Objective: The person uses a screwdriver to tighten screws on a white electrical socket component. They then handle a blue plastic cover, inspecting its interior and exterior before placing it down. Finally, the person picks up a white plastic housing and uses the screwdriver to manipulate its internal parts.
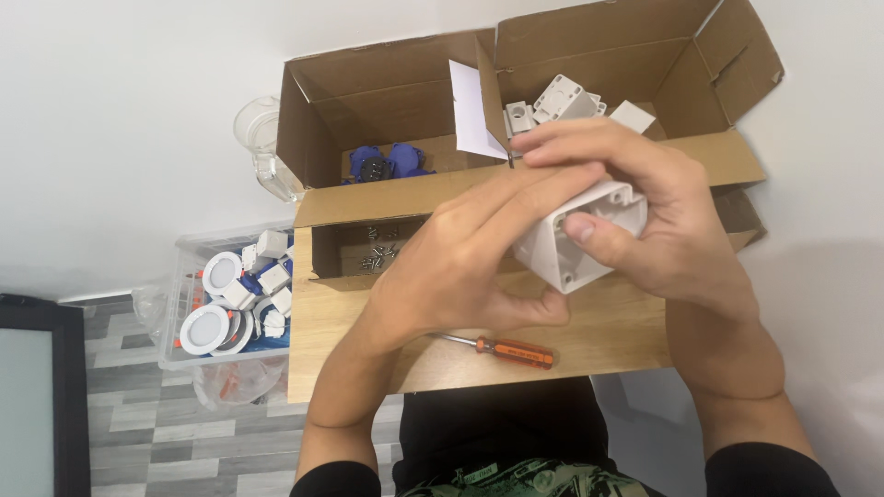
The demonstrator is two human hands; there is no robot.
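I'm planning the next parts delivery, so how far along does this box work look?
Done: nothing shows as finished. In hand: both the left hand and right hand hold one white plastic box over the wooden board. Left: more white housings and blue inserts wait in the cardboard box; the screwdriver lies untouched.

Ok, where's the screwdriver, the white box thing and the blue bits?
screwdriver (520, 352): head view, on its orange handle.
white box (589, 241): head view, on its side wall.
blue parts (387, 163): head view, on one in the carton.
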